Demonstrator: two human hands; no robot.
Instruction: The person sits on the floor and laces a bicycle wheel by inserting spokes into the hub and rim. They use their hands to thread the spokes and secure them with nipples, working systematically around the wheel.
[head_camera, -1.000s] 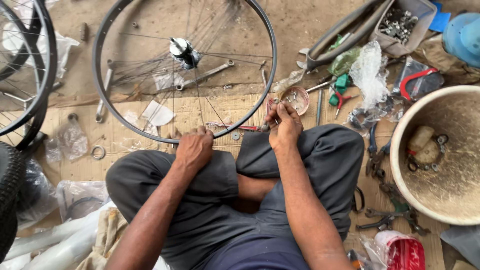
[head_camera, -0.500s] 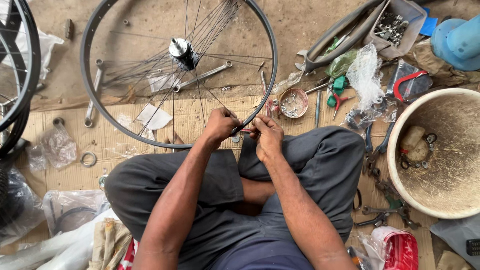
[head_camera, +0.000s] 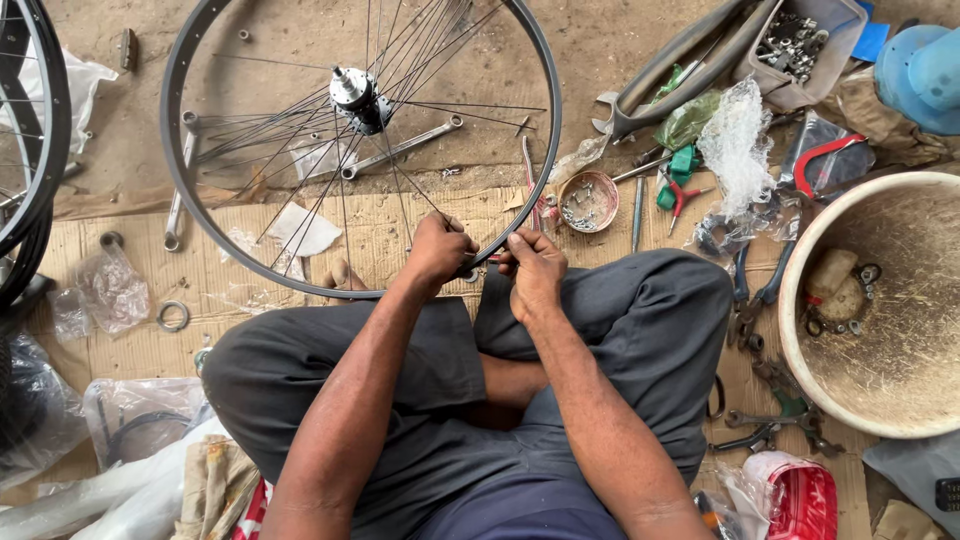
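Mid-frame, left hand (head_camera: 437, 252) and right hand (head_camera: 533, 268) both pinched shut on lower rim of black spoked metal bicycle wheel (head_camera: 360, 100); likely spoke fitting; small rusty parts bowl (head_camera: 588, 200) just right.

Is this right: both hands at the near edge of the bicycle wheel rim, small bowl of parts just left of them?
Not quite. In the head view both the left hand and right hand are at the near edge of the bicycle wheel rim, but the small bowl of parts lies to their right, not left.
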